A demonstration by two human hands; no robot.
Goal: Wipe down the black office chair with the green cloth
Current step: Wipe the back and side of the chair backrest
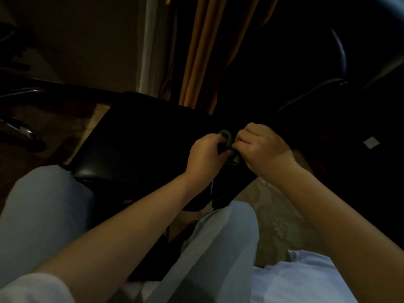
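Black office chair (135, 138): smooth, faintly glossy padded seat, squarish with a rounded front edge, just ahead of the knees.
Green cloth (228, 138): small, soft, bunched into a roll, over the right part of the seat between both hands; whether it touches the seat cannot be told.
Left hand (204, 155): fingers curled, pinching the cloth's left side.
Right hand (261, 147): knuckles up, fingers curled round its right side.
Pale blue trousers (37, 215): plain fabric.
Ochre curtain (205, 51): long vertical folds behind the seat.
Beige carpet (275, 217): floral pattern, dim.
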